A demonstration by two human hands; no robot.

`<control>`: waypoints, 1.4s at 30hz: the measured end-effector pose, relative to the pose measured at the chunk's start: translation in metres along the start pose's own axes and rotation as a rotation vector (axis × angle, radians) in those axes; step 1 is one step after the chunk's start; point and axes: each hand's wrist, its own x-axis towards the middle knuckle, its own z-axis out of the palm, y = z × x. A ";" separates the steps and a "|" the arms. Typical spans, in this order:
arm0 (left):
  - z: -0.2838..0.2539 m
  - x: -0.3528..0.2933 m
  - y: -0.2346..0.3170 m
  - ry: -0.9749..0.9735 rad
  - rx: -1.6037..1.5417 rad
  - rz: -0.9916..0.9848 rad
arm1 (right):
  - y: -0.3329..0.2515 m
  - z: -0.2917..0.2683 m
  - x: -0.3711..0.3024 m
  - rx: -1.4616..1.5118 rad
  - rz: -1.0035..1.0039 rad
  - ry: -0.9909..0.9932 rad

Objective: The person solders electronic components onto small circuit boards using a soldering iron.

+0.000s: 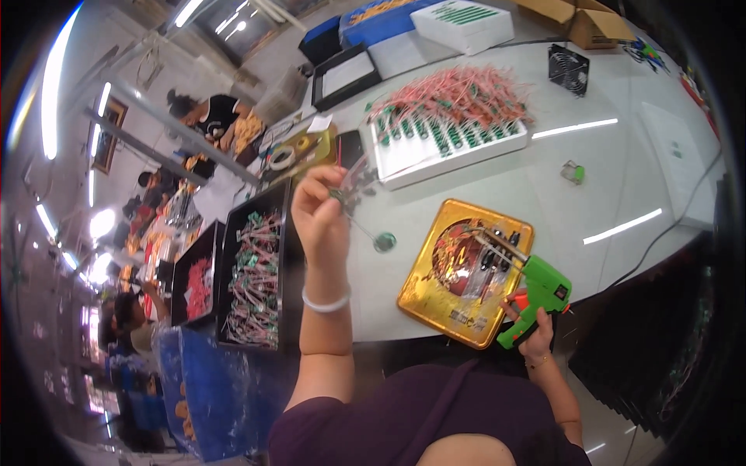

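My left hand (320, 213) is raised over the table, fingers pinched on a small wired circuit board. Pink and pale wires stick up from the pinch. A thin lead runs down to a round green disc (385, 241), which appears to hang from it. My right hand (535, 335) is wrapped around the handle of a green glue gun (546, 289). The gun's nozzle points up and left, over a gold tin tray (420, 283). Inside the tray are small dark parts and brownish residue, partly covered by the gun.
Behind is a white foam tray (451, 161) of green discs under heaped pink wires (458, 93). Black bins (291, 311) of wired boards stand at left. A small fan (568, 70) and a green-edged roll (573, 172) are at right. A cable (660, 250) crosses the table. Other people work at far left.
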 end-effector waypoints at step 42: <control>0.051 -0.148 -0.027 -0.483 -0.430 -1.008 | -0.052 0.070 0.004 -0.576 0.279 -0.301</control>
